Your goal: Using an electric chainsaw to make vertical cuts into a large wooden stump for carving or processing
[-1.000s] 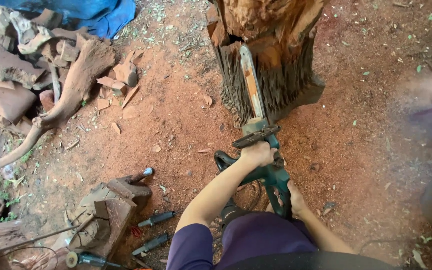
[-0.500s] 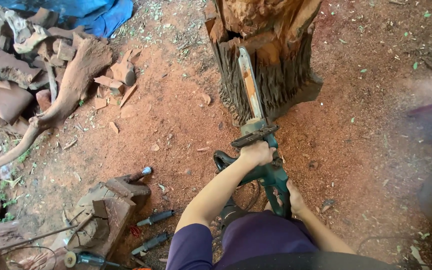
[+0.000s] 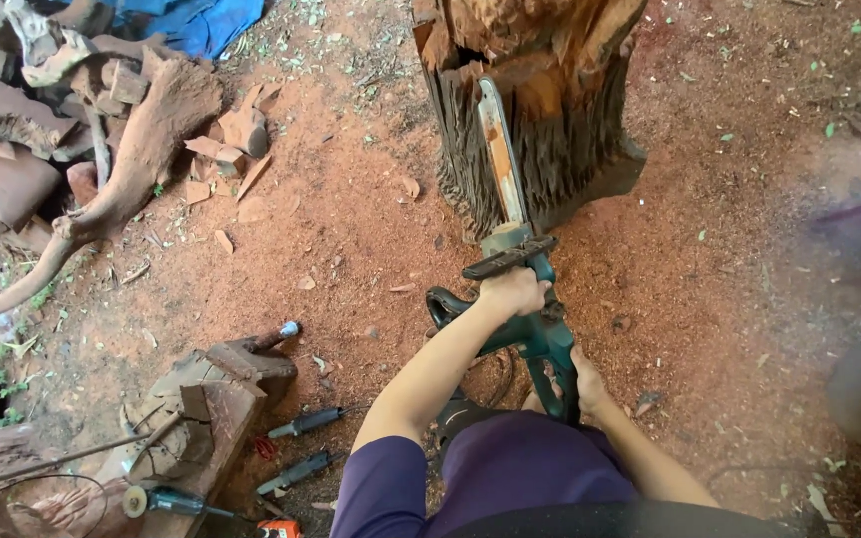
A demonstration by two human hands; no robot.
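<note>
From the head camera, looking down: my left hand [image 3: 515, 292] was wrapped tight around the front handle of the green chainsaw [image 3: 525, 319], and my right hand [image 3: 580, 384] was closed on the rear grip, low and near my lap. The saw's bar [image 3: 500, 154] pointed away from me and lay against the side of the upright tree stump [image 3: 530, 110], its tip at the notched upper part of the wood.

The stump already showed rough, fresh orange cuts near the top, while its dark barked base looked whole, so I judged the cutting begun but a good deal left. Red sawdust [image 3: 371, 229] covered the ground around it.

To my left lay a twisted root [image 3: 122, 189], wood offcuts [image 3: 236, 139], a carved block [image 3: 216, 394] and a few hand tools [image 3: 306, 423]. A blue tarp [image 3: 196, 20] sat at the far edge.
</note>
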